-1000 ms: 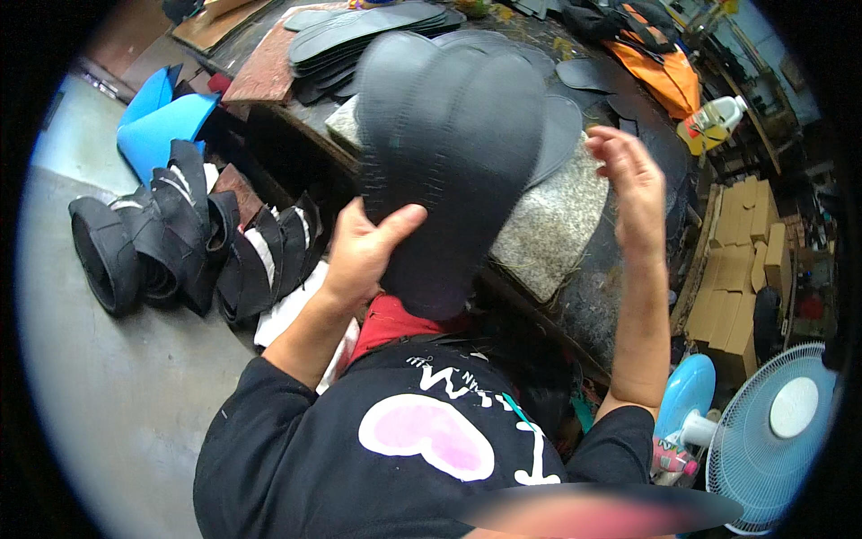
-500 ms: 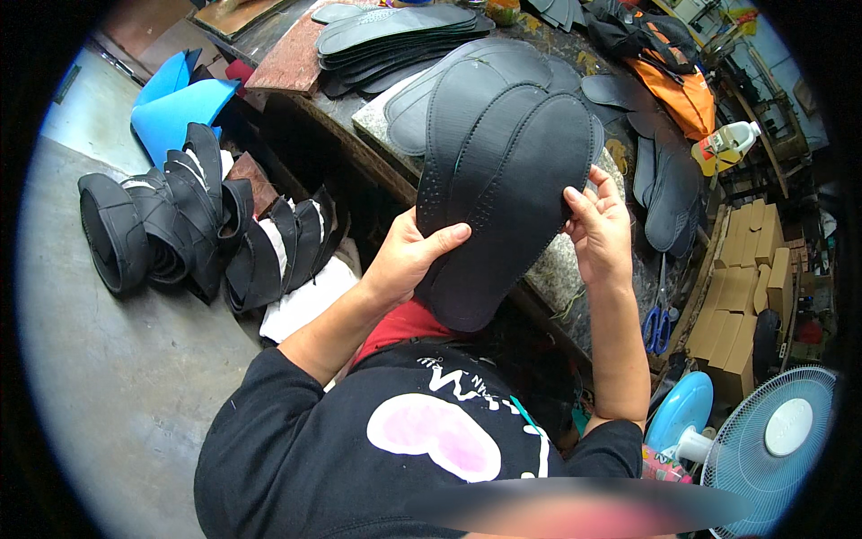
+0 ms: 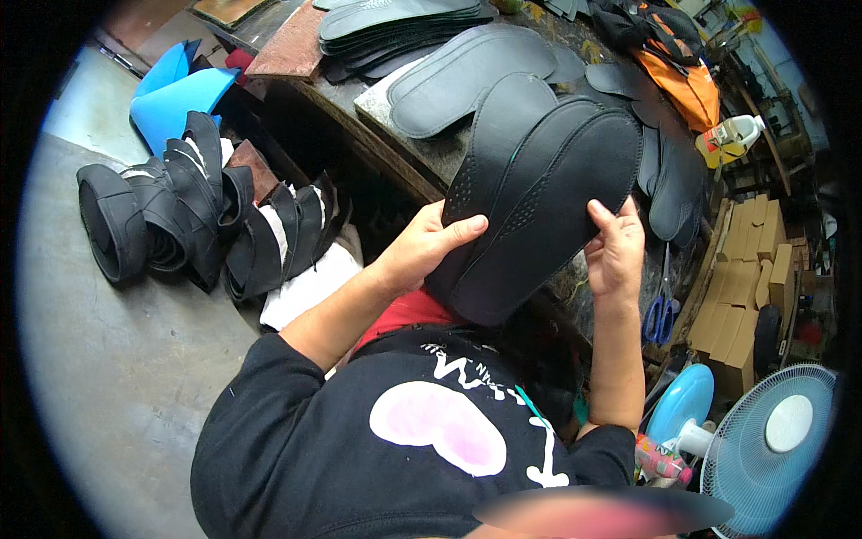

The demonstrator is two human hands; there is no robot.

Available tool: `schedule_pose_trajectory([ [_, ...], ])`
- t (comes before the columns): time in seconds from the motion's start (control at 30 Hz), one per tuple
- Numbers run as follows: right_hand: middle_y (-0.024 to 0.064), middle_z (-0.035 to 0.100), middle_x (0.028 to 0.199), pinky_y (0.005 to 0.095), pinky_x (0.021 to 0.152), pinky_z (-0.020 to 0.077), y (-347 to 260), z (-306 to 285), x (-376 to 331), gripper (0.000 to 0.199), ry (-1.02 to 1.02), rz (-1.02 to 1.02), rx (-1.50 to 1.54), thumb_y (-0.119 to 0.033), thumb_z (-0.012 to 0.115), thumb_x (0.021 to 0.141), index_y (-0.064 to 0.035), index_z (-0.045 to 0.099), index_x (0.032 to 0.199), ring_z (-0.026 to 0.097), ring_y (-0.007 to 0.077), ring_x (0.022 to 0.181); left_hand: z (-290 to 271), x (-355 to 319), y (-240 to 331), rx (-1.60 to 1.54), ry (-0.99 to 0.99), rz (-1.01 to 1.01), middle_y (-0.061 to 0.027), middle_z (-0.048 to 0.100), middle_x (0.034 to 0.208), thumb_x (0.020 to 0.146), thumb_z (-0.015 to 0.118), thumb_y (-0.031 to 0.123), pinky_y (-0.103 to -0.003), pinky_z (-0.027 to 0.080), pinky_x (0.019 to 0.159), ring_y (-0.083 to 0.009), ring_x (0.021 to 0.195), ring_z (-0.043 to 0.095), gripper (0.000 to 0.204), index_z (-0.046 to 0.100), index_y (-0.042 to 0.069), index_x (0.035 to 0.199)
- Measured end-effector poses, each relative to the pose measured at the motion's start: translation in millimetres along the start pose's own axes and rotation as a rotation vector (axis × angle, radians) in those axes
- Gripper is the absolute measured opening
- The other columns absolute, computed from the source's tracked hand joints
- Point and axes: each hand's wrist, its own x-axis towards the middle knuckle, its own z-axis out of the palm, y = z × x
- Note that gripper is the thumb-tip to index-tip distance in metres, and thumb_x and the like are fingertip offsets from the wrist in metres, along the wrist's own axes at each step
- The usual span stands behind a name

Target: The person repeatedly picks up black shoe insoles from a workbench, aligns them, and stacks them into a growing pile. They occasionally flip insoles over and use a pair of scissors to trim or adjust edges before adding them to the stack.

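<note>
Several black shoe insoles (image 3: 543, 202), fanned over one another, are held between my two hands above my lap. Each has a stitched border, and small perforations show at their middles. My left hand (image 3: 435, 242) grips the stack's left edge, its thumb pressed on top and its fingers hidden underneath. At the right edge my right hand (image 3: 616, 247) pinches the insoles between thumb and fingers. Just beyond them, more black insoles (image 3: 476, 72) lie on a pale slab on the workbench. A taller stack of insoles (image 3: 395, 36) stands farther back.
Rolled black shoe pieces (image 3: 171, 216) and blue sheets (image 3: 180, 108) lie at the left. Blue-handled scissors (image 3: 660, 319) rest by the bench's right edge. Cardboard boxes (image 3: 732, 296), a fan (image 3: 772, 440), a jug of yellow liquid (image 3: 729, 142) and an orange-black bag (image 3: 678, 81) are at the right.
Both hands have shifted right with the held insoles, which now lie apart from those on the slab. The fan of insoles tilts farther to the right.
</note>
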Motion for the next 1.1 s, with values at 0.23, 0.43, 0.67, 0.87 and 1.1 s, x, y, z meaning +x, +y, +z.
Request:
schedule_pose_trajectory([
  [0.23,0.0055,0.067,0.106,0.0232,0.072,0.0553,0,-15,-5,0.029,0.007,-0.058,0.037,-0.001,0.06,0.088,-0.0054,0.056,0.116,0.067,0.0132,0.088,4,1,-4,0.022,-0.086,-0.013,-0.0081,0.066,0.11,0.092,0.063,0.018,-0.03,0.048,0.09,-0.0142,0.098,0.061,0.034,0.057,-0.001,0.12],
  [0.43,0.0055,0.065,0.11,0.0266,0.077,0.054,-1,-18,-9,0.03,-0.058,-0.095,-0.002,-0.01,0.057,0.093,-0.0043,0.053,0.123,0.065,0.014,0.095,7,2,-9,0.08,-0.049,0.008,-0.0099,0.066,0.109,0.086,0.066,0.013,-0.031,0.049,0.088,-0.0162,0.096,0.062,0.035,0.059,-0.002,0.117],
  [0.67,0.0034,0.064,0.085,0.0225,0.051,0.0443,-14,-21,-14,0.024,-0.046,0.03,-0.127,-0.015,0.052,0.095,-0.0036,0.053,0.116,0.058,0.0107,0.062,-15,-14,-4,0.162,0.042,0.081,-0.0107,0.066,0.107,0.086,0.065,0.008,-0.032,0.051,0.086,-0.0163,0.095,0.063,0.031,0.06,-0.004,0.114],
  [0.87,0.0073,0.065,0.084,0.0241,0.05,0.0521,-7,-12,-6,0.023,-0.202,0.148,-0.129,-0.01,0.056,0.092,-0.0008,0.051,0.113,0.063,0.0144,0.059,-27,-26,0,0.112,0.056,0.096,-0.0096,0.066,0.105,0.089,0.063,0.007,-0.031,0.051,0.085,-0.0152,0.093,0.063,0.029,0.059,-0.003,0.116],
  [1.1,0.0122,0.066,0.103,0.0276,0.062,0.0585,5,-2,-10,0.031,-0.159,0.177,-0.082,-0.009,0.06,0.089,0.0005,0.05,0.117,0.068,0.0161,0.079,-22,-16,1,0.094,-0.011,0.07,-0.0086,0.066,0.105,0.089,0.063,0.009,-0.03,0.05,0.086,-0.0147,0.094,0.062,0.03,0.058,-0.002,0.117],
])
